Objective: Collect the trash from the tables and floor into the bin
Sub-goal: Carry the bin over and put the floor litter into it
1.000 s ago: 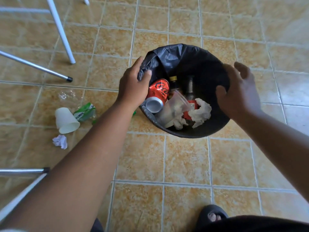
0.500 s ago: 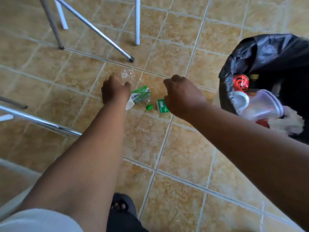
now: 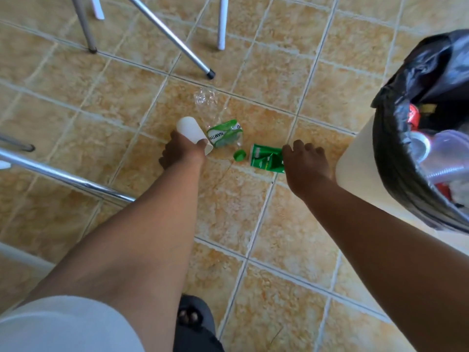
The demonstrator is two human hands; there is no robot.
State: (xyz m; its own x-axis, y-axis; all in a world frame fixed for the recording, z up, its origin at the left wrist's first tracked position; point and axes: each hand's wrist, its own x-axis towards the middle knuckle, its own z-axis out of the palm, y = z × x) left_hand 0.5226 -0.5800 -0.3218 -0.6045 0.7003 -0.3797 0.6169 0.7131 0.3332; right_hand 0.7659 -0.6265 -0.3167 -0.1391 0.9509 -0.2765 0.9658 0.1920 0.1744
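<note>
Left grip (image 3: 184, 151) closed round white paper cup (image 3: 191, 132) on floor (image 3: 127, 102); right grip (image 3: 305, 165) pinched on green wrapper (image 3: 265, 158) edge. Both judged light, crushable, thin-walled. Crushed bottle (image 3: 224, 134), green cap (image 3: 239, 156) between. Bin (image 3: 396, 158) just right.

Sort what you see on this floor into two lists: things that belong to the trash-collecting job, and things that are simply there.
Job: white cup in left hand; green wrapper under right hand; crushed bottle; green cap; bin.

Simply there: chair legs; floor tiles.
</note>
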